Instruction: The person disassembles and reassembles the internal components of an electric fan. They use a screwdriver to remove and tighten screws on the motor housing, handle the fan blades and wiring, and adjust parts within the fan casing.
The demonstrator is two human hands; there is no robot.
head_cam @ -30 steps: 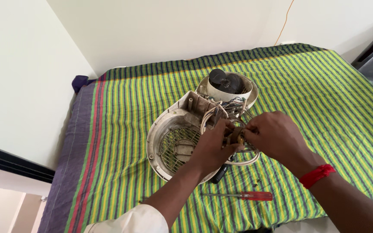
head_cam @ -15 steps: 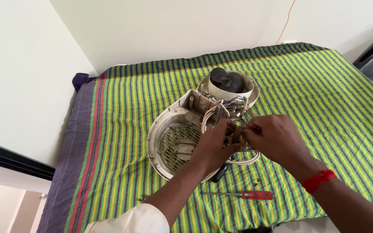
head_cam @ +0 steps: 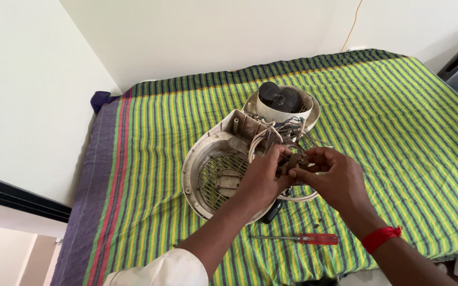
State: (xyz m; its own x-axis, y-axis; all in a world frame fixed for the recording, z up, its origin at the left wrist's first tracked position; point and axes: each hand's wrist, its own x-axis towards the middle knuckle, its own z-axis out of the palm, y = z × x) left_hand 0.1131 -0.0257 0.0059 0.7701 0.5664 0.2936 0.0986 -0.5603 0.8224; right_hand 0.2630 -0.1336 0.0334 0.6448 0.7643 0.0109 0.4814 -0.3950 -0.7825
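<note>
A dismantled white blower housing point(head_cam: 208, 169) with a round grille lies on a striped bedsheet point(head_cam: 149, 159). Behind it stands its white motor half point(head_cam: 282, 108) with a dark fan wheel on top, joined by a tangle of wires point(head_cam: 287, 130). Both my hands meet over the wires. My left hand point(head_cam: 263, 177) and my right hand point(head_cam: 335, 177) pinch a small brown part point(head_cam: 291, 163) between their fingertips. A red band circles my right wrist.
A red-handled screwdriver point(head_cam: 308, 239) lies on the sheet near the front edge, below my right hand. A dark object point(head_cam: 272, 211) sits under the housing's rim. White walls close in on the left and behind. An orange cord point(head_cam: 352, 24) hangs on the back wall.
My hands have stayed on the brown part with only small finger movements. The view has shifted slightly; nothing else has moved.
</note>
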